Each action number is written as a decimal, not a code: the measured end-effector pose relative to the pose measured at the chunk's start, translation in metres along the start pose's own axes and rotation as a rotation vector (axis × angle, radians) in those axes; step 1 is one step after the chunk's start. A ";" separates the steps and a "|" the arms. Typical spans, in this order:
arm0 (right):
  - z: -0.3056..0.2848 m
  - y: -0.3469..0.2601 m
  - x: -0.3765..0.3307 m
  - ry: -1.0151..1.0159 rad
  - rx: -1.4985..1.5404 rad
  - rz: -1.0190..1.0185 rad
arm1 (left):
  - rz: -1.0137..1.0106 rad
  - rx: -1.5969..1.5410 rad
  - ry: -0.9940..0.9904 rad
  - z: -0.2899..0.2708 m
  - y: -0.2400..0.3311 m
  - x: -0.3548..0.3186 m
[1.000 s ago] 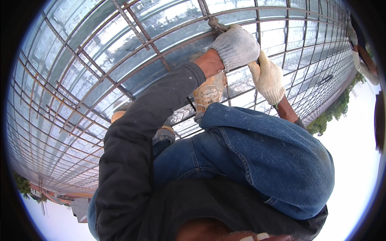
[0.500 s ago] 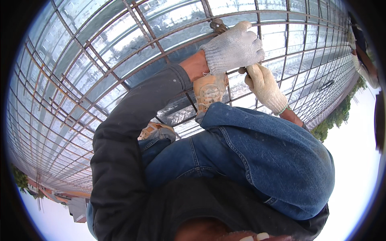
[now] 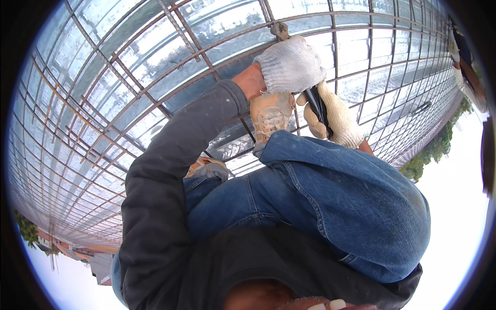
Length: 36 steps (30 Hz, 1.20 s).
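My left hand (image 3: pixel 292 64), in a whitish knitted glove, is closed just above my shoe, with its back turned up. What it grips is hidden under the fingers. Right beyond its knuckles, a small brown rusty lump (image 3: pixel 279 31) sits by a crossing of the steel bars. Lower and to the right, my right hand (image 3: pixel 337 116), in a cream knitted glove, is wrapped round a black-handled tool (image 3: pixel 316 106). The tool's upper end runs up toward the left glove, so its kind cannot be made out. Both hands are over the rebar mesh (image 3: pixel 356 27).
Shiny corrugated metal decking (image 3: pixel 227 39) lies under the mesh. My tan shoe (image 3: pixel 271 116) stands between the hands' side and my bent knee (image 3: pixel 361 191). Loose bar ends (image 3: pixel 181 31) stick out at upper left. Another person's gloved arm (image 3: pixel 462 85) shows at the far right edge.
My left hand has moved slightly down and left, toward the shoe. My right hand has dropped and turned, and the black handle in it now shows.
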State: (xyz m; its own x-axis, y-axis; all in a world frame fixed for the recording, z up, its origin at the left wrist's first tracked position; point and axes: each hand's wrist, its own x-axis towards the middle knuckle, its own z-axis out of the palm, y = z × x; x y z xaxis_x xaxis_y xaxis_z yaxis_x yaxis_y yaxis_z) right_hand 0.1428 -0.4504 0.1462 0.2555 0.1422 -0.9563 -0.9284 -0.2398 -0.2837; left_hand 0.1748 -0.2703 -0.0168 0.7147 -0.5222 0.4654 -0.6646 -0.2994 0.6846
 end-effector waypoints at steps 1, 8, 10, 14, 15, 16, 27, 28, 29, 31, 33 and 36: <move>0.005 -0.001 -0.003 0.132 -0.163 -0.039 | -0.065 -0.052 -0.049 0.006 -0.001 -0.001; 0.041 0.016 -0.013 0.668 -1.042 -0.275 | -0.088 -0.015 -0.185 0.015 -0.008 0.007; 0.039 0.018 -0.007 0.651 -0.986 -0.288 | -0.064 -0.027 -0.064 0.006 -0.008 0.010; 0.033 0.019 -0.008 0.554 -0.780 -0.184 | -0.004 0.081 -0.236 -0.008 -0.005 0.015; 0.032 0.017 -0.010 0.504 -0.696 -0.134 | -0.023 0.040 -0.283 -0.012 -0.006 0.016; 0.031 0.015 -0.010 0.450 -0.613 -0.082 | -0.018 -0.016 -0.251 -0.015 -0.007 0.015; 0.021 0.021 -0.024 -0.199 0.735 0.122 | 0.123 0.383 -0.480 -0.050 0.023 0.000; 0.020 0.021 -0.024 -0.181 0.682 0.109 | 0.095 0.372 -0.493 -0.049 0.021 -0.001; 0.019 0.020 -0.024 -0.125 0.557 0.091 | 0.085 0.357 -0.429 -0.044 0.019 -0.001; 0.019 0.014 -0.021 0.043 0.178 0.048 | 0.100 0.290 -0.285 -0.032 0.010 -0.003; 0.024 0.007 -0.019 0.276 -0.412 -0.092 | 0.087 0.249 -0.206 -0.016 -0.001 -0.005; 0.034 0.000 -0.019 0.554 -1.098 -0.381 | -0.030 0.150 -0.281 0.014 -0.010 -0.006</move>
State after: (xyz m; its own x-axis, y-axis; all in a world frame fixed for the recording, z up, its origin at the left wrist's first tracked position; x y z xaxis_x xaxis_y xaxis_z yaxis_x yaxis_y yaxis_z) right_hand 0.1286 -0.4209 0.1670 0.7767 0.0238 -0.6294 -0.1327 -0.9707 -0.2005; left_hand 0.1741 -0.2754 -0.0345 0.6602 -0.7050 0.2589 -0.6836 -0.4213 0.5959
